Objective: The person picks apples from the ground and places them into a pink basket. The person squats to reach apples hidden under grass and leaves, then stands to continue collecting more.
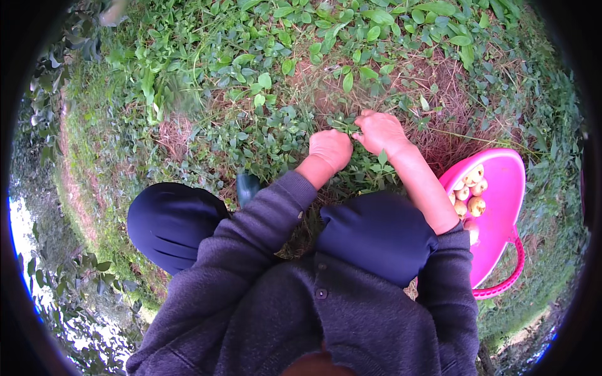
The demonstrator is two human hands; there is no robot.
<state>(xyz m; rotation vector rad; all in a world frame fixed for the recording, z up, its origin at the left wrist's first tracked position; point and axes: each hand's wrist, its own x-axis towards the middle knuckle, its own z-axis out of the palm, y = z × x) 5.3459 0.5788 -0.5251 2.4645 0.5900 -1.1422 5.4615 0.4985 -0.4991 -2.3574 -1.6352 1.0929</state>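
Observation:
Both my hands are low over the weeds in front of my knees, close together. My left hand [330, 148] is curled with its back to the camera; whether its fingers hold anything is hidden. Just right of it, my right hand [380, 132] has bent fingers among green stems [350, 126], and I cannot tell if it grips one. Beside my right forearm a pink plastic basket [505, 188] leans at an angle, its braided-looking handle [510, 282] hanging to the lower right. Several small yellowish-brown fruits [476, 206] lie inside it, some with dark spots.
Leafy weeds [263, 80] and patches of dry grass [437, 89] cover the ground. A dark green boot [247, 188] shows beside my left knee [176, 221]; my right knee [376, 235] is near the basket. Tree branches with leaves [89, 272] stand at the left edge.

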